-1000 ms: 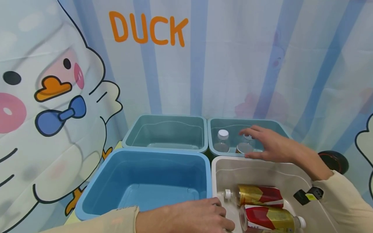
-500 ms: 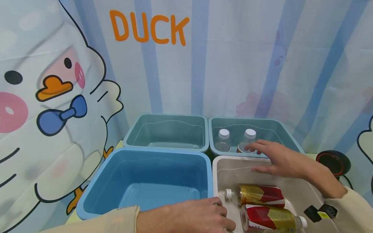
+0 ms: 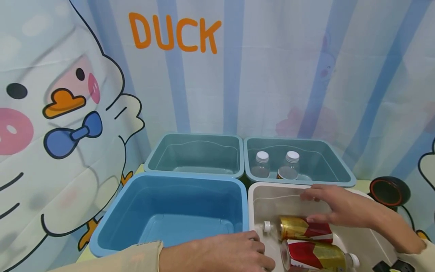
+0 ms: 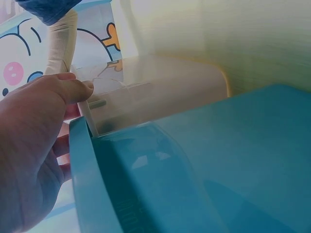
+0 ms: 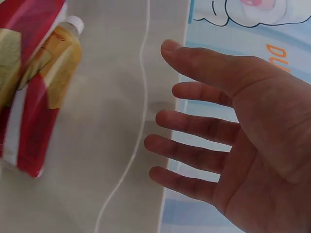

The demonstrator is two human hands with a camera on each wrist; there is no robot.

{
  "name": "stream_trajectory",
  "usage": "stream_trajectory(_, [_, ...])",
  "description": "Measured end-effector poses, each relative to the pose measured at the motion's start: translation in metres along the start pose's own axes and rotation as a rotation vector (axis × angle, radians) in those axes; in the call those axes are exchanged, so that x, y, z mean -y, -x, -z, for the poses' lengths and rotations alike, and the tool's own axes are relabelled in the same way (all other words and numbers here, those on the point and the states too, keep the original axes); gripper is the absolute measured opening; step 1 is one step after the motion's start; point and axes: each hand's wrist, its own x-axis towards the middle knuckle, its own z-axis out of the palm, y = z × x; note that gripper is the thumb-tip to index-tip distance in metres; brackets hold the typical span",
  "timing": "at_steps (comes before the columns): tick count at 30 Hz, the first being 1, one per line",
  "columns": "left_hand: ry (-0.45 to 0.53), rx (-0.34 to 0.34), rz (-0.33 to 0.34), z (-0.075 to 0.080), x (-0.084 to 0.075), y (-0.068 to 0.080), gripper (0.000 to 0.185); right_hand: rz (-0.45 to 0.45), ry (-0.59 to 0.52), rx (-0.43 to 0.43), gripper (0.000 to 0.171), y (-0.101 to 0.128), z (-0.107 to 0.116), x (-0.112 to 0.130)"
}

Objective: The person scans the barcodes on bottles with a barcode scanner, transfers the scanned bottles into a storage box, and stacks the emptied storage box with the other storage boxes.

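Right hand (image 3: 343, 207): released, nothing in it. Fingers extended, thumb set apart from them, over the near right beige bin (image 3: 278, 202); the right wrist view shows a gap between fingertips and bottles. Left hand (image 3: 231, 251): at the left rim of the same bin, where it meets the near left blue bin (image 3: 197, 200); fingers bent. Cannot tell whether it grasps the rim or just rests there.

Two plastic bottles with red-and-gold labels lie on their sides in the beige bin: the far lying bottle (image 3: 295, 227) with its white cap to the left, the near lying bottle (image 3: 316, 256) with its cap to the right (opposite ways round). In the far right teal bin (image 3: 316, 162), two more, the left upright bottle (image 3: 261, 166) and the right upright bottle (image 3: 289, 168), stand caps up, lower parts hidden by the near wall. Far left teal bin (image 3: 195, 158) sits beside it.

Surface: pale yellow-green table (image 3: 363, 186), visible only in strips around the bins. Room: blue-and-white striped curtain (image 3: 272, 75) behind, large duck print (image 3: 91, 162) at left, orange "DUCK" lettering (image 3: 169, 32) above. Dark round device (image 3: 391, 190) with a red ring, far right.
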Motion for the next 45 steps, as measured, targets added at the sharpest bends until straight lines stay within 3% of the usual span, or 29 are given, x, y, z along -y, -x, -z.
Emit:
stream_trajectory(7, [0.003, -0.001, 0.005, 0.0, 0.0, 0.001, 0.049, -0.011, 0.012, 0.031, 0.047, 0.011, -0.01, -0.01])
stream_trajectory(16, [0.0, -0.009, 0.015, 0.0, -0.001, 0.001, 0.049, 0.038, -0.086, 0.095, 0.044, 0.012, -0.014, -0.022])
stream_trajectory(33, [-0.007, 0.007, 0.007, 0.0, 0.0, 0.0, 0.049, -0.08, -0.254, 0.381, 0.046, 0.015, -0.024, -0.035])
stream_trajectory(45, [0.008, 0.018, 0.002, 0.001, 0.0, -0.001, 0.049, -0.111, -0.256, 0.442, 0.044, 0.016, -0.024, -0.039])
